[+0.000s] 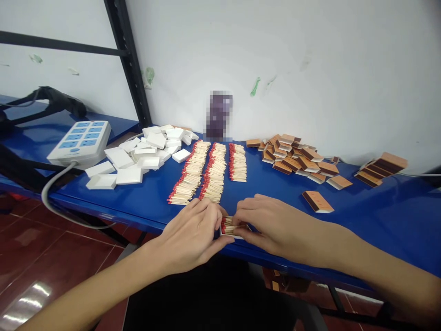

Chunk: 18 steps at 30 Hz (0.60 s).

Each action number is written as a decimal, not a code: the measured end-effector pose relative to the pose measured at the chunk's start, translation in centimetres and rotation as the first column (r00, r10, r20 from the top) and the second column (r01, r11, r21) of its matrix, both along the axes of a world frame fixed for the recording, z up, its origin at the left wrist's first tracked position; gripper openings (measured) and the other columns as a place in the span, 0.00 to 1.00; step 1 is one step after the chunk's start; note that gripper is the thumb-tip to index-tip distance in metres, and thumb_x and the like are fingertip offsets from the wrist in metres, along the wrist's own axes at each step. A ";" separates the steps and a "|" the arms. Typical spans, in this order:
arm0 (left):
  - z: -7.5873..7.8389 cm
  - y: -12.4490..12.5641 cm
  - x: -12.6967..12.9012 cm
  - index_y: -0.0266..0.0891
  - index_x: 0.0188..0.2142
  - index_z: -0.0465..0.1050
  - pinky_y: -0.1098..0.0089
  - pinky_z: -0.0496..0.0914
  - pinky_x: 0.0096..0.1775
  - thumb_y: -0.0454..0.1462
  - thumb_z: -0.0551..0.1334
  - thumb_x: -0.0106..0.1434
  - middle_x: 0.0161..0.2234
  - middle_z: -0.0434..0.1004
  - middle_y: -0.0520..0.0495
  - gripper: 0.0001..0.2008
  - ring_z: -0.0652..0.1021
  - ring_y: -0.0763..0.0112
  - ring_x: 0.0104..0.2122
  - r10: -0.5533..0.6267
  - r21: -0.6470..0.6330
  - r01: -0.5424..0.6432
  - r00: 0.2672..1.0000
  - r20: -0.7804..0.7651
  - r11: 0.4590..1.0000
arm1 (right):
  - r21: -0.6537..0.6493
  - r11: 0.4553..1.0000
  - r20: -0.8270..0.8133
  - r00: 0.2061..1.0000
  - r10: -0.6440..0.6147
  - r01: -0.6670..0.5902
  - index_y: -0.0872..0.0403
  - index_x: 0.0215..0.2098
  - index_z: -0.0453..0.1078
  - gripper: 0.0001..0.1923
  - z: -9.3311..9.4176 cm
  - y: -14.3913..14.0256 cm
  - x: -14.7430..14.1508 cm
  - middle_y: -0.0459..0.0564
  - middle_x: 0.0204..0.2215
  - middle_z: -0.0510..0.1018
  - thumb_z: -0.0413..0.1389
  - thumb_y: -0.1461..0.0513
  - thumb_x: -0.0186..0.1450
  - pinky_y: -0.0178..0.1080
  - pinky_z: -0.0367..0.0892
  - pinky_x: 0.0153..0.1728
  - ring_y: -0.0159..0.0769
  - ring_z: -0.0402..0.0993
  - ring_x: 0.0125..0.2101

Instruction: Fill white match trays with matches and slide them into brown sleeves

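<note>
Near the front edge of the table, a small white matchbox tray (225,236) holds red-tipped matches (228,225). My left hand (195,232) closes on the left end of this tray, thumb along its near side. At the right end, my right hand (270,225) is closed around the tray, its fingertips against the matches; the hand hides that end. Just beyond my hands, loose matches lie in three rows: a long left row (189,172), a long middle row (214,172) and a shorter right row (237,162). Their red heads point left.
White empty trays (129,175) are heaped at the left, beside a power strip (81,141). Brown matchbox sleeves (291,163) pile up at the back right; one sleeve (317,201) lies nearer. More sleeves (382,168) are stacked far right. A black metal frame (129,59) stands behind.
</note>
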<state>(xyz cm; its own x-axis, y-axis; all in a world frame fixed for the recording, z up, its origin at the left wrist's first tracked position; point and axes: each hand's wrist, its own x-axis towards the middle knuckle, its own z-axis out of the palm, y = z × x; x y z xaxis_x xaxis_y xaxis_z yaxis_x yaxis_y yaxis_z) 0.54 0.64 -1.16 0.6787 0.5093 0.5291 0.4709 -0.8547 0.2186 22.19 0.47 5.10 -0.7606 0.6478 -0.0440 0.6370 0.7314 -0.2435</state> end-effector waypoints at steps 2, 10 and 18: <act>0.1 0.0 0.0 0.41 0.36 0.54 0.62 0.68 0.37 0.43 0.56 0.71 0.40 0.73 0.44 0.11 0.73 0.62 0.36 0.005 -0.004 -0.005 1.000 -0.009 1.000 | -0.056 0.998 -0.019 1.000 -0.014 0.013 0.53 0.35 0.72 0.12 0.2 0.0 0.0 0.47 0.31 0.74 0.50 0.58 0.72 0.40 0.62 0.36 0.36 0.70 0.33; 0.2 0.2 -0.2 0.40 0.47 0.62 0.61 0.70 0.45 0.43 0.63 0.66 0.43 0.74 0.46 0.16 0.75 0.62 0.43 0.018 -0.113 -0.019 1.000 -0.015 0.993 | -0.152 0.984 -0.121 0.986 -0.114 0.095 0.50 0.41 0.76 0.14 1.1 0.2 1.1 0.47 0.35 0.77 0.50 0.54 0.72 0.37 0.65 0.37 0.33 0.73 0.35; -0.4 0.5 -0.2 0.38 0.42 0.69 0.62 0.69 0.45 0.43 0.61 0.68 0.39 0.77 0.48 0.10 0.76 0.64 0.41 -0.028 -0.048 0.027 1.000 -0.014 0.998 | -0.150 0.942 -0.024 0.951 -0.308 0.301 0.48 0.51 0.70 0.23 -0.6 0.8 3.8 0.48 0.34 0.76 0.56 0.45 0.64 0.39 0.65 0.34 0.39 0.71 0.36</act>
